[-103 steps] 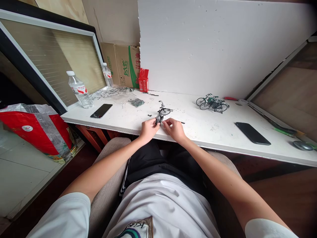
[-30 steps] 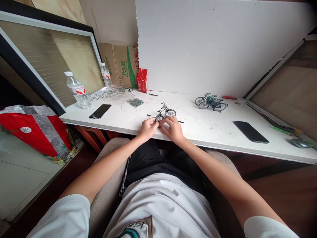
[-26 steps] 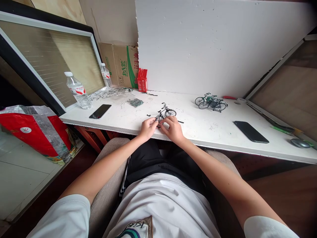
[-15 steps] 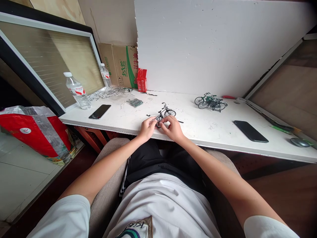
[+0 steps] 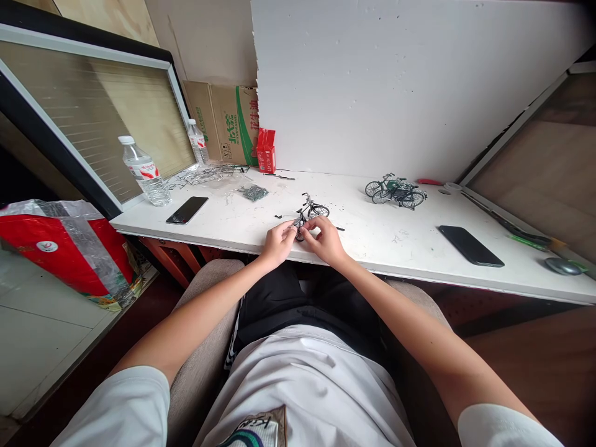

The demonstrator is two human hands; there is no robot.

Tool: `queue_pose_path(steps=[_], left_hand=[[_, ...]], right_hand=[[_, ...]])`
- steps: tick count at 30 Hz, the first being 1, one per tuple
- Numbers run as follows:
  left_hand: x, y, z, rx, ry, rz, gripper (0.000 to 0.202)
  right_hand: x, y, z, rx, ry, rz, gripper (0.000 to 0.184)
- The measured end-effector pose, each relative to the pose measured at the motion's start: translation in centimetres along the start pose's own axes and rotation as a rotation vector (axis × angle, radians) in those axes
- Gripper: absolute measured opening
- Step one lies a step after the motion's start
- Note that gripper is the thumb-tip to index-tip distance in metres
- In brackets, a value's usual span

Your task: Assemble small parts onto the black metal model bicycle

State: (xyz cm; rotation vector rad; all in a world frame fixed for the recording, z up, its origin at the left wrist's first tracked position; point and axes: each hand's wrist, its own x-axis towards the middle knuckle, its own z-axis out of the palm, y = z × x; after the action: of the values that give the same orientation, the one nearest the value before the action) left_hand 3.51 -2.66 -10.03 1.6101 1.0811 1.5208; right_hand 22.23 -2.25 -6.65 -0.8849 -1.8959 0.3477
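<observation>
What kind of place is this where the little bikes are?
Probably a makeshift hobby or assembly bench. The left hand and right hand hold a tiny model bicycle at a white table; finished little bicycles stand farther back, and loose metal parts lie near a cardboard box.

Both arms stretch forward, bare along their whole length, and run in toward each other so that the hands meet ahead of the body's middle. The left arm [image 5: 205, 310] comes in from the left with the wrist straight; the left hand [image 5: 278, 243] is turned palm inward, its fingers [image 5: 289, 230] curled, thumb and forefinger pinched together. The right arm [image 5: 410, 335] angles in more steeply from the right; the right hand [image 5: 326, 241] lies back up, knuckles raised, its fingertips [image 5: 311, 225] pinched close beside the left's. The two hands almost touch at the tips.
</observation>
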Motion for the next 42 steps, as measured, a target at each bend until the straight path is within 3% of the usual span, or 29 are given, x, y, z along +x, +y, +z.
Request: queue_pose_path(steps=[9,15,27,42], left_hand=[[-0.4,1.7,-0.1,0.065,-0.032,0.031,0.045],[-0.7,2.8,0.0,0.094,-0.052,0.098,0.050],[-1.0,2.8,-0.2,0.192,-0.079,0.145,0.051],[-1.1,3.3,0.4,0.087,-0.023,0.124,0.042]], right_hand=[[0.0,0.0,-0.1,0.016,0.003,0.018,0.025],[0.0,0.0,-0.1,0.016,-0.004,-0.004,0.018],[-0.1,-0.2,0.0,-0.015,-0.011,-0.010,0.020],[-0.3,-0.6,0.0,-0.022,-0.029,-0.052,0.024]])
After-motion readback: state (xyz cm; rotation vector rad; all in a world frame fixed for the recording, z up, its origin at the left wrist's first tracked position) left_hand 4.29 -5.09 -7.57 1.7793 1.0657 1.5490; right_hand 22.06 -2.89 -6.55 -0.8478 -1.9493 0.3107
